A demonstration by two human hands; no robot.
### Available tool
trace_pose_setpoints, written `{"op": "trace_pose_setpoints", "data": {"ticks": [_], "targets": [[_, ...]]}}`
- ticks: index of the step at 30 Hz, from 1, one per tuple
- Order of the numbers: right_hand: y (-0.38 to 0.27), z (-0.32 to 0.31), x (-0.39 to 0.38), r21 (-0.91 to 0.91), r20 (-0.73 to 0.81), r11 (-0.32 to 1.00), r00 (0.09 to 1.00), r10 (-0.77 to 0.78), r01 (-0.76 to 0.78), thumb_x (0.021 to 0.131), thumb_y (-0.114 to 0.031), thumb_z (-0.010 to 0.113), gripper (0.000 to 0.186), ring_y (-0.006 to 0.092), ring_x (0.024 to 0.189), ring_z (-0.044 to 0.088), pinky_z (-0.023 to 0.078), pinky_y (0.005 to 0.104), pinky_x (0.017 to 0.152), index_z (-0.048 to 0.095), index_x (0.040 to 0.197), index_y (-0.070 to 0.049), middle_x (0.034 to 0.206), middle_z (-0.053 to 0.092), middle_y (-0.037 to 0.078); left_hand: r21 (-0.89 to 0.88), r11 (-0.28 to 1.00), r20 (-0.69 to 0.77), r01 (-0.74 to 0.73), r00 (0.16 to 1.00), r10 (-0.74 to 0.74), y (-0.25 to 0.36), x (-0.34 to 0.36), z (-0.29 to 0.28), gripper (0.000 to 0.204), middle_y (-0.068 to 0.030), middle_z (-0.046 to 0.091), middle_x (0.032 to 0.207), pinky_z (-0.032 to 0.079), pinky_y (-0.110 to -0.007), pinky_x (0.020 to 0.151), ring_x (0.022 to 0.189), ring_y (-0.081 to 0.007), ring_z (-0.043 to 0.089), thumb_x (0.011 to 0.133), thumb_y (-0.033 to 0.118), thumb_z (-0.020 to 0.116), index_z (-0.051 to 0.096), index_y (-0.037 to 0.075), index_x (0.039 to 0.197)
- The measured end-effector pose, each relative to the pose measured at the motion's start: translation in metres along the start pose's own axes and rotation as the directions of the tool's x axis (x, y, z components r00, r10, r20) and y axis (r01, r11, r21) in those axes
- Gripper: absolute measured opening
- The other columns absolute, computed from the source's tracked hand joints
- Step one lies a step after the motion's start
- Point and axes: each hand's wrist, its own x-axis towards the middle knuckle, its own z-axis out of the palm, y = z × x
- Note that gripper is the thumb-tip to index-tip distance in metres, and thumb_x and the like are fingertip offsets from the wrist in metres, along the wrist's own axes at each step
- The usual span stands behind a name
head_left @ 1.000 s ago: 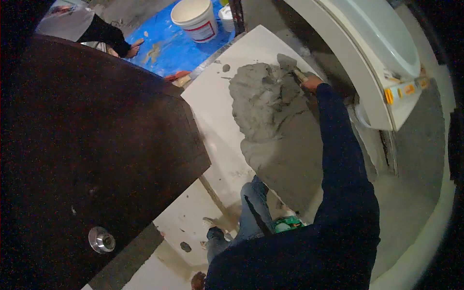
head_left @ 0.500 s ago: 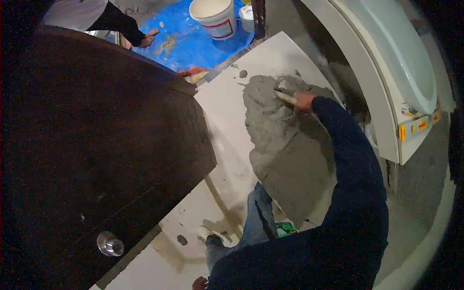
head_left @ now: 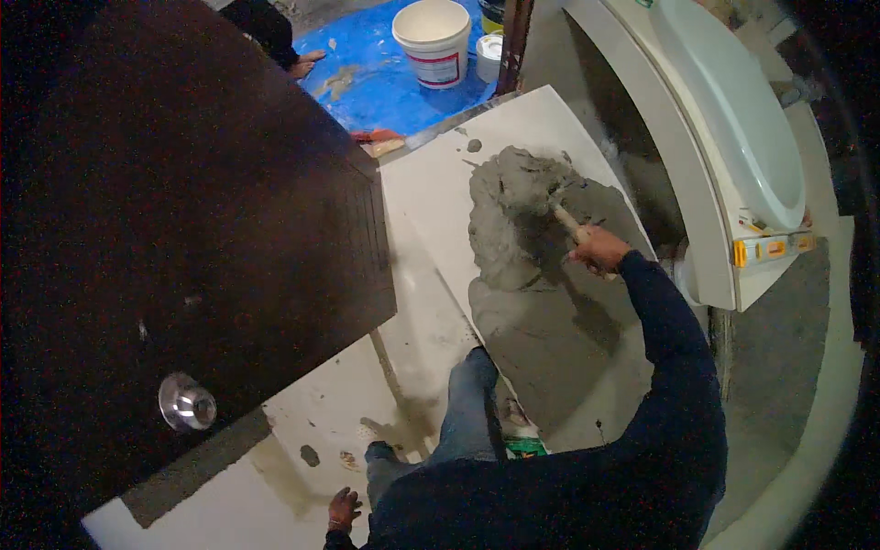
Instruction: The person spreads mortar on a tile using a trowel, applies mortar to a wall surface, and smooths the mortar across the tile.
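With the middle of the head view taken as the centre of a clock, a rough, wet-looking grey mound of mortar [head_left: 513,188] is seen near 2 o'clock, heaped on a large flat white panel [head_left: 423,215]. Toward 4 o'clock the same material is seen as a flatter, smoother grey layer [head_left: 541,339], so the spreading there is judged to be well advanced. The mound is left lumpy and ridged, and that part is judged to be not yet evened out. Bare white panel is left showing toward 1 o'clock and along the edge facing 11 o'clock, where only small grey spots are seen; whether these margins are meant to be covered cannot be told. A pale, straight-handled hand tool [head_left: 567,221] is gripped by the right hand [head_left: 600,250], just short of 3 o'clock, with the fingers wrapped around the handle; its working end is lost against the mortar, so the blade's shape cannot be made out. The left hand [head_left: 344,509] is held well apart from the mortar, near 7 o'clock; whether anything is pinched in it cannot be told. At 12 o'clock an open white plastic bucket [head_left: 417,55] is stood on a crumpled blue sheet [head_left: 357,103], and at 3 o'clock a yellow-and-silver spirit level [head_left: 775,248] is rested beside a pale oval basin [head_left: 733,110].
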Motion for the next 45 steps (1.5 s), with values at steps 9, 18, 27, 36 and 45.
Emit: {"op": "trace_pose_setpoints", "data": {"ticks": [9,18,27,36,45], "targets": [[-0.095,0.075,-0.112,0.133,-0.095,0.938,0.938,0.334,-0.321,0.071,-0.005,0.061,0.017,0.0120,0.044,0.049,0.041,0.0283,0.038,0.049,0.084,-0.004,0.061,0.050,0.003,0.418,0.817,0.124,-0.398,0.916,0.382,-0.127,0.173,-0.023,0.051,-0.0178,0.052,0.117,0.042,-0.034,0.088,0.105,-0.0285,0.052,0.080,0.031,0.056,0.046,0.003,0.123],[-0.232,0.296,-0.160,-0.089,0.232,0.941,0.912,0.339,-0.327,0.070,-0.003,0.060,0.019,0.0130,0.048,0.053,0.044,0.0276,0.041,0.051,0.086,-0.003,0.069,0.059,0.006,0.475,0.336,0.368,-0.813,0.531,0.764,-0.188,0.252,-0.077,0.036,-0.0173,0.048,0.122,0.036,-0.039,0.095,0.109,-0.0320,0.047,0.082,0.021,0.046,0.052,0.008,0.114],[-0.355,0.623,-0.081,-0.514,0.525,0.832,0.689,0.499,-0.211,0.072,-0.008,0.064,0.027,0.0121,0.049,0.052,0.043,0.0270,0.045,0.051,0.095,-0.002,0.068,0.058,0.005,-0.143,0.947,-0.229,-0.289,0.940,0.252,-0.217,0.241,-0.059,0.048,-0.0168,0.046,0.122,0.036,-0.047,0.092,0.113,-0.0374,0.042,0.081,0.037,0.049,0.049,0.007,0.118],[-0.365,1.055,0.049,-0.646,0.734,0.568,0.619,0.279,0.510,0.075,-0.020,0.061,0.039,0.0323,0.059,0.057,0.047,0.0377,0.056,0.044,0.104,-0.001,0.068,0.057,0.016,-0.304,0.948,-0.258,0.090,0.951,-0.172,-0.301,0.253,-0.062,0.055,-0.0142,0.046,0.121,0.039,-0.052,0.087,0.115,-0.0382,0.040,0.075,0.037,0.056,0.046,0.007,0.120],[-0.192,1.363,0.107,-0.264,0.813,0.312,0.385,-0.437,0.913,0.079,-0.023,0.053,0.035,0.0339,0.088,0.057,0.049,0.0417,0.067,0.047,0.107,-0.002,0.101,0.055,0.021,-0.468,0.867,-0.154,0.172,0.950,-0.272,-0.328,0.275,-0.093,0.061,-0.0123,0.047,0.119,0.039,-0.056,0.084,0.115,-0.0381,0.039,0.071,0.035,0.061,0.043,0.009,0.123]]}}
